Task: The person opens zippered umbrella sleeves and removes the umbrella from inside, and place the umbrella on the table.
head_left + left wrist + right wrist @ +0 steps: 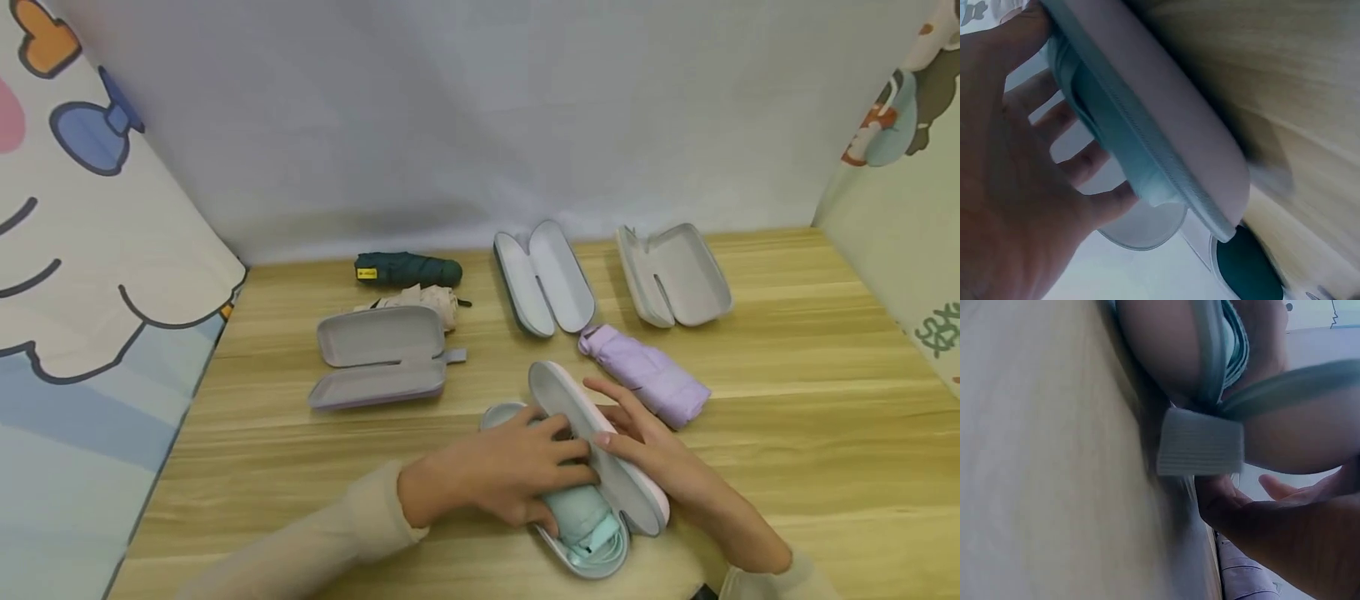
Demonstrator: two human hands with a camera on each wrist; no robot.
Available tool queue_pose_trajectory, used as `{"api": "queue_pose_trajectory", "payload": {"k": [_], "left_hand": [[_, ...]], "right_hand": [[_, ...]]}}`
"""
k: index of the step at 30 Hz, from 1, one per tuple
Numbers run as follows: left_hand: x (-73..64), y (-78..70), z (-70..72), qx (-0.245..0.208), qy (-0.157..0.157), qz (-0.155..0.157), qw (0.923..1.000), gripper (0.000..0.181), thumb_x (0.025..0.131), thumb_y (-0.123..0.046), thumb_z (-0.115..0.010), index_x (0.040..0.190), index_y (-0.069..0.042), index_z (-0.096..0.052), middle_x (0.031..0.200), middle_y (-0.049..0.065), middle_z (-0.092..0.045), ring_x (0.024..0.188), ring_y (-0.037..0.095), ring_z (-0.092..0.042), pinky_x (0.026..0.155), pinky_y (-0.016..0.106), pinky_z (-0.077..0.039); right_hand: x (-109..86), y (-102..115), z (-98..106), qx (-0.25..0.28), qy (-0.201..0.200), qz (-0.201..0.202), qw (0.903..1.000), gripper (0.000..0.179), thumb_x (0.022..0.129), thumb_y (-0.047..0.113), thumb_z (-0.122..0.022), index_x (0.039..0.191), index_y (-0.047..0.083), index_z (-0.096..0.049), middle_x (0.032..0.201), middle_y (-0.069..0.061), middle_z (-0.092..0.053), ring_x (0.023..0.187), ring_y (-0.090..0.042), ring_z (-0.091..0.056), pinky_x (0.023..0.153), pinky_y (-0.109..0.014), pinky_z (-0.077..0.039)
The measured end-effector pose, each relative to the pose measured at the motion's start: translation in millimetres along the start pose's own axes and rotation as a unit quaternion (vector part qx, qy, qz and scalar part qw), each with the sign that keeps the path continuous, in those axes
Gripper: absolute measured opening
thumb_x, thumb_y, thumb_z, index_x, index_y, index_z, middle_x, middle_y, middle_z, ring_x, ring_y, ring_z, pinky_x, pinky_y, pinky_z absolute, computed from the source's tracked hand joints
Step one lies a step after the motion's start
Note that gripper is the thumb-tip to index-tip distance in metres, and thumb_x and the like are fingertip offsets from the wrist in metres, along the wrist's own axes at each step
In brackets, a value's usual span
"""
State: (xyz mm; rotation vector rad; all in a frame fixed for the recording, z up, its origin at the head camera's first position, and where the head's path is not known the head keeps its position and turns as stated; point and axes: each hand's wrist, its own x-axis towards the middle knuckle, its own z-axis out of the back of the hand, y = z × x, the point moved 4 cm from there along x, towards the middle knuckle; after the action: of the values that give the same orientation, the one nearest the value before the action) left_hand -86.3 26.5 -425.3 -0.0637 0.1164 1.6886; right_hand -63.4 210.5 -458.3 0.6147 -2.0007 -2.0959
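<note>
A folded mint umbrella lies in the lower shell of a hinged, pale pink hard case with a grey lining. My left hand grips the umbrella from above, fingers spread over its far side and thumb along its near side. In the left wrist view, those fingers curve round the mint cloth beside the case's rim. My right hand holds the raised lid by its outer side, with the thumb at the rim. A ribbed grey tab hangs at the case's edge in the right wrist view.
A lilac folded umbrella lies just beyond my right hand. Further off are a dark green umbrella, a beige umbrella and three opened cases: purple, dark green and cream. A pale curtain stands behind the wooden table.
</note>
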Motion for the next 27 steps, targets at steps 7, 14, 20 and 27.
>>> {"api": "queue_pose_trajectory", "payload": {"k": [7,14,20,27], "left_hand": [[-1.6,-1.8,0.4,0.004,-0.008,-0.009,0.9999,0.073,0.091,-0.067,-0.066,0.150,-0.025,-0.056,0.142,-0.008,-0.057,0.123,0.018,-0.052,0.105,0.038,-0.048],[1.7,-0.6,1.8,-0.009,-0.009,-0.016,0.9998,0.072,0.088,-0.065,-0.073,0.146,-0.025,-0.060,0.138,-0.009,-0.061,0.116,0.016,-0.055,0.100,0.035,-0.050],[6.8,-3.8,-1.7,0.015,-0.050,-0.052,0.9973,0.065,0.088,-0.068,-0.069,0.140,-0.029,-0.065,0.133,-0.009,-0.064,0.107,0.014,-0.058,0.084,0.029,-0.052],[4.1,-8.2,-3.1,0.037,-0.104,-0.084,0.9903,0.054,0.088,-0.065,-0.067,0.133,-0.035,-0.066,0.127,-0.009,-0.064,0.105,0.013,-0.057,0.081,0.027,-0.050]], "right_hand": [[2.5,-3.7,2.7,0.017,0.026,0.005,0.9995,0.065,0.111,0.020,-0.046,0.168,0.021,-0.015,0.159,-0.034,-0.033,0.132,-0.043,-0.055,0.097,-0.054,-0.056],[3.6,-4.7,2.3,0.025,0.047,0.014,0.9985,0.063,0.112,0.018,-0.044,0.169,0.023,-0.016,0.160,-0.034,-0.032,0.134,-0.041,-0.054,0.096,-0.054,-0.056],[2.2,-3.8,0.0,0.023,0.050,0.012,0.9984,0.061,0.111,0.018,-0.044,0.168,0.025,-0.022,0.167,-0.030,-0.026,0.141,-0.042,-0.046,0.100,-0.049,-0.053],[1.6,-2.3,-3.7,0.018,0.059,0.026,0.9978,0.061,0.110,0.016,-0.045,0.168,0.024,-0.024,0.165,-0.030,-0.028,0.139,-0.032,-0.047,0.102,-0.042,-0.052]]}}
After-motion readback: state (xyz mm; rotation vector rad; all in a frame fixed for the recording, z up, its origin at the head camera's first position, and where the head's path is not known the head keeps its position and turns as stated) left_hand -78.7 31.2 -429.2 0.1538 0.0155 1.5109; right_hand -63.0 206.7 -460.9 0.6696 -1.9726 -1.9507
